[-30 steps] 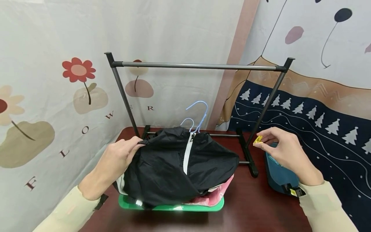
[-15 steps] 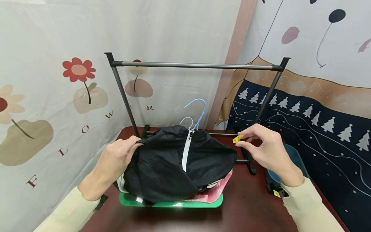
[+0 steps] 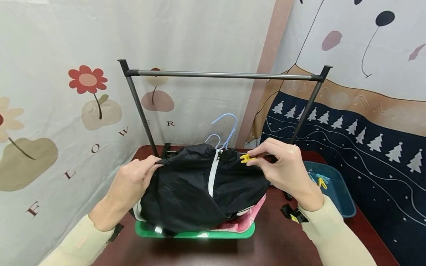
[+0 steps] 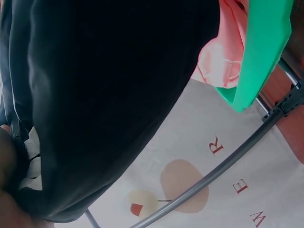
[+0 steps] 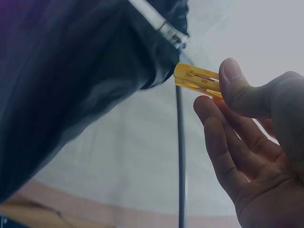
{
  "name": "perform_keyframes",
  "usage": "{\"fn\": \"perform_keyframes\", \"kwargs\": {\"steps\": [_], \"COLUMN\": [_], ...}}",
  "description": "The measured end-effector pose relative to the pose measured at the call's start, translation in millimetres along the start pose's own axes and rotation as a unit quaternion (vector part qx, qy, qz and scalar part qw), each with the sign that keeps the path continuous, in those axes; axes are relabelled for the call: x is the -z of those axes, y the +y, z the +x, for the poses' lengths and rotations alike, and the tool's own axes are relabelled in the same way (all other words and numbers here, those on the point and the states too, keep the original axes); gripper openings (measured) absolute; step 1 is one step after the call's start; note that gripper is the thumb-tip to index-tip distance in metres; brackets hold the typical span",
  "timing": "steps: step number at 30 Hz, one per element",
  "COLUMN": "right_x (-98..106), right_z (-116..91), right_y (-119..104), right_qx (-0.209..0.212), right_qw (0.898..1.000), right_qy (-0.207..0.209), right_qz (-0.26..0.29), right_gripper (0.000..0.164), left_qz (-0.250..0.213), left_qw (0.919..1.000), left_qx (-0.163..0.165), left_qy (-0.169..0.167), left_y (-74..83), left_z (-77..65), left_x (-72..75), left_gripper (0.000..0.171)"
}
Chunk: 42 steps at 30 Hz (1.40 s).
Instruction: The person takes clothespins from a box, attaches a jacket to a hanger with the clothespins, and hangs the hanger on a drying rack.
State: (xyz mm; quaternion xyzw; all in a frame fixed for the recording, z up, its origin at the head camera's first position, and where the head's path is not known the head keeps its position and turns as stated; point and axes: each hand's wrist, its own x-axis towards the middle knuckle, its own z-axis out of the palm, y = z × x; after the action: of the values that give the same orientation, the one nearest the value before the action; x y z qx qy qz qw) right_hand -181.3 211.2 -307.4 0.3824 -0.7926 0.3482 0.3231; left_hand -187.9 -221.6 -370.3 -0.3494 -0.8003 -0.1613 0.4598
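Observation:
A black jacket (image 3: 186, 192) with a white zipper strip lies bunched over a green basket (image 3: 196, 235), a blue hanger (image 3: 233, 131) hook rising from its collar. At the jacket's left edge, my left hand (image 3: 128, 186) pinches the fabric between thumb and fingers; in the left wrist view the dark cloth hides most of that grip. Between thumb and fingertips, my right hand (image 3: 283, 168) holds a yellow clothespin (image 3: 246, 158), close to the jacket's right shoulder. The right wrist view shows the clothespin's (image 5: 197, 80) front end near the collar; whether it touches the cloth I cannot tell.
Behind the basket stands a grey metal clothes rack (image 3: 219, 74). On the right, a blue tray (image 3: 347, 207) holds several clothespins. Pink cloth (image 3: 247, 220) shows under the jacket. The dark red table (image 3: 276, 240) ends near printed curtains.
My right hand has moved left with the yellow clothespin, from beside the rack's right leg to the jacket's shoulder. The left hand keeps its pinch in nearly the same place.

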Motion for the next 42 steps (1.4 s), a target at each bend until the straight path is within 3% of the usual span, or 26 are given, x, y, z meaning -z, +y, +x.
{"fn": "perform_keyframes", "kwargs": {"steps": [10,14,19,28,42], "right_x": [-22.3,-29.6,-39.8,-63.7,-93.8], "right_z": [30.2,39.1,52.4,78.7,108.1], "right_y": [-16.2,-18.1,-21.7,-32.5,-51.2], "right_qx": [0.022,0.023,0.038,0.065,0.065], "right_qw": [0.997,0.995,0.995,0.995,0.995], "right_qy": [0.001,-0.003,0.007,0.017,-0.043], "right_qz": [0.073,0.096,0.091,0.068,0.069], "right_gripper": [0.025,0.018,0.017,0.013,0.007], "left_qz": [0.0,0.001,-0.006,-0.002,0.006], "left_qw": [0.9999,1.0,0.9997,0.9996,0.9998], "left_qx": [0.013,0.005,-0.002,0.004,-0.001], "left_qy": [-0.011,-0.001,0.023,0.027,0.021], "left_y": [1.0,0.2,-0.1,1.0,3.3], "left_z": [1.6,4.1,6.6,6.5,11.2], "left_x": [1.4,-1.0,-5.6,-8.0,-7.8], "left_gripper": [0.042,0.041,0.042,0.043,0.044]}}
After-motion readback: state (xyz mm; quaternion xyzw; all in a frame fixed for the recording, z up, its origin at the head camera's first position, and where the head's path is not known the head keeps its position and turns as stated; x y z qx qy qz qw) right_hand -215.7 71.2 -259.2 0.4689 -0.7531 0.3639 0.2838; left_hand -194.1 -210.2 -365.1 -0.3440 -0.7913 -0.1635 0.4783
